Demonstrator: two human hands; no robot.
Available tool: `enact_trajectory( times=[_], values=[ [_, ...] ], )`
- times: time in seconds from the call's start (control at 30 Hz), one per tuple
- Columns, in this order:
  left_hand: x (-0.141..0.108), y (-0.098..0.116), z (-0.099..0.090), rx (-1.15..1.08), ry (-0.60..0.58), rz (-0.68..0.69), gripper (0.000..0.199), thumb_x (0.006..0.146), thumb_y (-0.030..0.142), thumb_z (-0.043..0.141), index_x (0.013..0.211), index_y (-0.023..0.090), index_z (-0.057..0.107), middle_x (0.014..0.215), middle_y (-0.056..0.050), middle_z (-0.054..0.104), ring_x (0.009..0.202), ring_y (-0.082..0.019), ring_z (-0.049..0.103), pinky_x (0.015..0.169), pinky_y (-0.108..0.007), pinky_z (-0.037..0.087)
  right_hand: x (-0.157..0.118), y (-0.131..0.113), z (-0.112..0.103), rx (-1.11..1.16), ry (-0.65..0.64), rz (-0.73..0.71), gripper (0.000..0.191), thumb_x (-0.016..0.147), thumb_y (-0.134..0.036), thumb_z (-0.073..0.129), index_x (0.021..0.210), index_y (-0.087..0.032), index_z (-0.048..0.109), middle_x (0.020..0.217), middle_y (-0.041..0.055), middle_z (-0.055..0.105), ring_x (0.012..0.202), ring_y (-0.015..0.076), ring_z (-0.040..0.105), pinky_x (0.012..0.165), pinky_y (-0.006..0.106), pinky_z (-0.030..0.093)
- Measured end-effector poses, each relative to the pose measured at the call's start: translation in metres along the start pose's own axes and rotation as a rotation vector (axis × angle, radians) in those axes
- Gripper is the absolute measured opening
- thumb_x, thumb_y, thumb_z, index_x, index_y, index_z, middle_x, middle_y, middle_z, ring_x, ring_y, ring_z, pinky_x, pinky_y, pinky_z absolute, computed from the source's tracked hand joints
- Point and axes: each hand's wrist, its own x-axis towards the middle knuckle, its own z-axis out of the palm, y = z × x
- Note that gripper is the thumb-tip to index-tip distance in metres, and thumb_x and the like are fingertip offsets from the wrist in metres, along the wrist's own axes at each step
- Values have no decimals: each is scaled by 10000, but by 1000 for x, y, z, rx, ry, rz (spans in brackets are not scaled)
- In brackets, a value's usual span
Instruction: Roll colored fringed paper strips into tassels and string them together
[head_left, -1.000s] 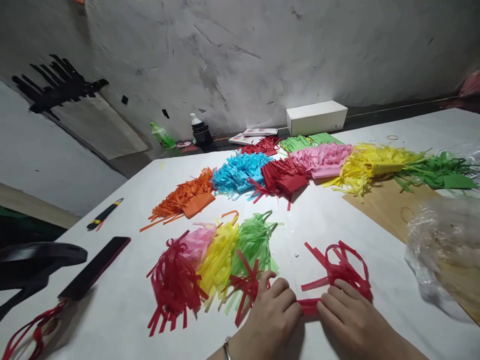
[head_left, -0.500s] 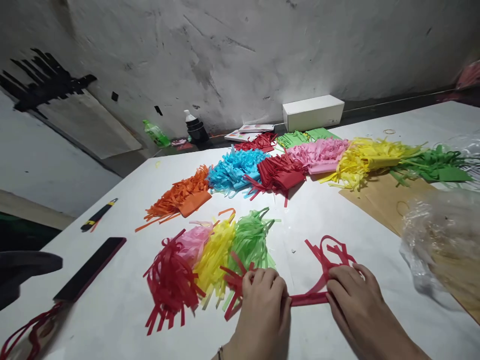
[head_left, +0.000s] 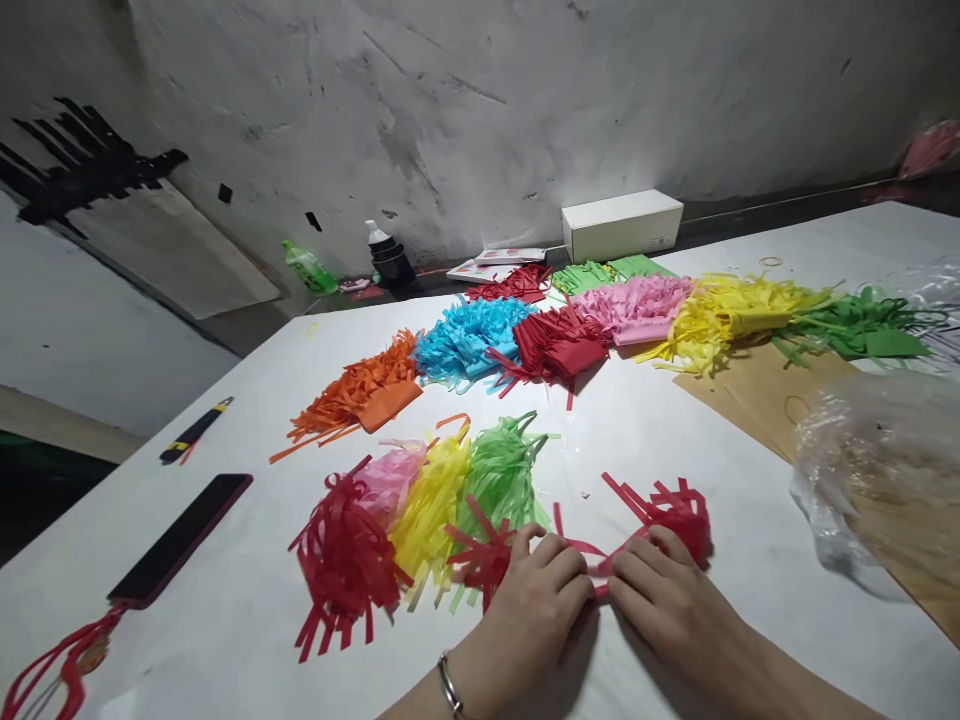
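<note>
A red tissue paper tassel [head_left: 679,515] lies across the front of the table, its fringe spread out at both ends. My left hand [head_left: 544,580] closes on its middle from the left, and my right hand [head_left: 660,580] grips it from the right, a small gap apart. Between them shows a short twisted red stretch; the fingertips are partly hidden. Just left of my left hand rest finished-looking fringed tassels: light green [head_left: 504,470], yellow [head_left: 431,500], pink [head_left: 391,485] and red [head_left: 349,565].
Fringed paper bundles in orange [head_left: 386,385], blue [head_left: 476,340], red [head_left: 562,345], pink [head_left: 637,310], yellow [head_left: 739,310] and green [head_left: 870,325] line the back. A phone [head_left: 184,540] and cutter knife [head_left: 196,430] lie left. Crumpled clear plastic [head_left: 862,470] covers brown paper [head_left: 772,385] at right.
My hands have come closer together along the red tassel, the right one moving left. The fringe on the right has bunched up, and the stretch between my hands is shorter.
</note>
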Motion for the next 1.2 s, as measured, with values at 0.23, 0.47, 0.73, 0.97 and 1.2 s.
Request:
enact_trajectory(
  times=[0.23,0.47,0.73,0.97,1.2],
  values=[
    [-11,4,-5,-180,27,-209,147,896,132,676,786,192,599,830,17,659,866,-202,551,970,-461,303,-23,16,-22,178,-9,151,343,998,-53,371,881,-202,657,875,29,651,859,180,564,955,395,361],
    [-8,11,-12,-167,-29,-305,159,933,121,543,824,193,634,881,-21,671,874,-225,567,937,-483,347,-23,12,-13,155,2,305,251,955,-84,430,855,-222,614,936,16,668,941,201,592,1055,449,284],
    [-2,11,1,188,-36,-183,162,863,164,749,762,191,626,837,13,648,806,-204,549,942,-472,356,-11,9,-12,124,43,217,271,912,-36,408,834,-220,592,867,13,657,891,193,601,1088,453,281],
    [8,11,-1,317,-79,153,202,977,217,618,782,173,648,838,-17,642,789,-213,541,940,-453,391,-5,6,1,3,13,-44,265,900,-35,412,822,-208,598,751,6,606,749,193,557,1023,418,331],
    [12,14,-17,-608,-148,-416,156,938,194,587,885,165,732,897,-61,719,825,-192,627,748,-293,463,3,4,-13,-58,181,-140,394,968,-15,322,902,-164,680,806,46,704,817,215,625,1041,450,359]
  ],
)
